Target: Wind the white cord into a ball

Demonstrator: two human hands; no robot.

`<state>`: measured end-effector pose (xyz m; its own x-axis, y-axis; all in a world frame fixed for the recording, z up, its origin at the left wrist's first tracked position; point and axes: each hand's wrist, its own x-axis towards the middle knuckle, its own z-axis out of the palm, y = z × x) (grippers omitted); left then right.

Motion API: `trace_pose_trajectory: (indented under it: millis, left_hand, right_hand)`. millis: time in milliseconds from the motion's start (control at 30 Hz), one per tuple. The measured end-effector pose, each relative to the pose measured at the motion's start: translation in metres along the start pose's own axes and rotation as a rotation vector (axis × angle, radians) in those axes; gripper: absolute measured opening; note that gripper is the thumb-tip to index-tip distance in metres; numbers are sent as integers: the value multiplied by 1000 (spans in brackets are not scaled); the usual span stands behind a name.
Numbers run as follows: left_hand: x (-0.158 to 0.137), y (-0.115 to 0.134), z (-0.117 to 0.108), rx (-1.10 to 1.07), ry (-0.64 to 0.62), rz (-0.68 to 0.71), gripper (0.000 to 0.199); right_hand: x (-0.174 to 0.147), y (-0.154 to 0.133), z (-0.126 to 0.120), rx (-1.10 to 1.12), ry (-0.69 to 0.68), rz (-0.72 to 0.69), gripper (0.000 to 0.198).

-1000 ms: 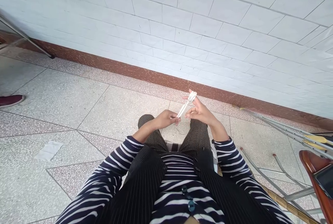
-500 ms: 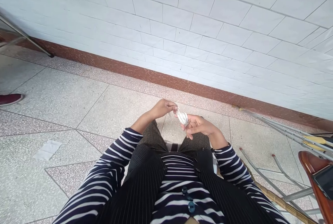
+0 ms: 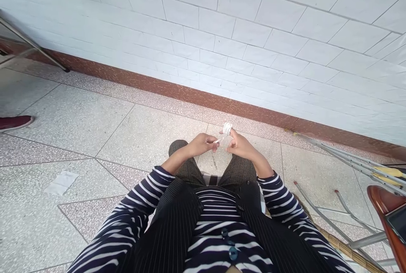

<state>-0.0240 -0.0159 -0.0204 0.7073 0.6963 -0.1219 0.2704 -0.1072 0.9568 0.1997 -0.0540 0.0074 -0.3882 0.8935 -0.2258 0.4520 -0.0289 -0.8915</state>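
Note:
A white cord, strap-like and thin, is wound in a small coil (image 3: 227, 128) around the outstretched finger or fingers of my right hand (image 3: 242, 146). The other fingers of that hand are curled in. My left hand (image 3: 201, 144), to the left and slightly lower than the coil, pinches a strand of the same cord between thumb and fingers. A short length runs from this pinch up to the coil. Both hands are held in the air above my knees, apart from each other. The exact number of fingers inside the coil is hidden.
A white tiled wall (image 3: 215, 31) rises ahead above a reddish-brown skirting (image 3: 152, 89). Metal crutches (image 3: 345, 154) and a wooden chair arm with a phone (image 3: 377, 205) are at right. White paper (image 3: 61, 183) and a person's red shoe (image 3: 15, 122) are on the left floor.
The coil on my right hand has tilted up and away from me, its fingers now pointing toward the wall. My left hand has dropped a little, keeping its pinch on the strand.

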Motion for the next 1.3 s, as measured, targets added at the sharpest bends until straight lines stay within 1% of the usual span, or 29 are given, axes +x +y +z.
trace_pose_trajectory:
  millis: [67,100,167,233,300,367,467,567,633,700,800,867,933,1000,1067,1133,1200,1233,1300]
  left_hand:
    - [0,2,-13,65,63,9,32]
    - [1,3,-20,95,89,15,31]
    - [5,5,-29,142,128,35,26]
    - [10,6,-34,145,139,64,22]
    - [15,6,-33,94,120,90,20]
    - [19,4,-29,19,99,102,22]
    - [22,-1,-22,-78,109,105,28]
    - [20,-10,-12,-137,116,95,35]
    - [17,-15,-4,-157,102,72,38]
    - [13,-20,6,-168,69,41,40]
    - [7,-20,15,-141,3,12,40]
    - [3,-17,14,-97,-16,13,39]
    - [1,-12,8,-24,5,12,38]
    - [1,-8,-2,81,43,4,35]
    - [4,-5,-10,192,86,7,31]
    - [10,-3,-17,295,133,33,24]
    - [15,-2,-20,361,170,60,21]
    - [18,-2,-20,364,176,68,20]
    - [21,-2,-19,277,155,66,20]
  right_hand:
    - [-4,4,4,-73,-34,71,91]
    - [-6,6,6,-70,-66,89,88]
    - [-10,7,10,25,-156,82,79]
    - [-14,7,11,206,-258,46,69]
    - [-16,6,10,385,-330,20,63]
    - [-16,5,8,525,-363,-1,61]
    - [-17,2,3,685,-372,-62,61]
    - [-16,-3,1,768,-345,-143,69]
    - [-14,-7,1,751,-302,-178,79]
    - [-9,-10,0,684,-237,-205,89]
    - [-2,-9,-2,480,-120,-196,95]
    - [2,-5,-2,254,-46,-126,92]
    - [3,0,0,-4,-1,-21,87]
    - [2,5,5,-218,9,77,84]
    - [0,9,11,-322,-19,122,77]
    - [-3,12,15,-278,-76,100,62]
    - [-6,13,15,-120,-140,54,43]
    - [-7,13,13,-23,-163,40,37]
    - [-9,11,8,169,-183,29,35]
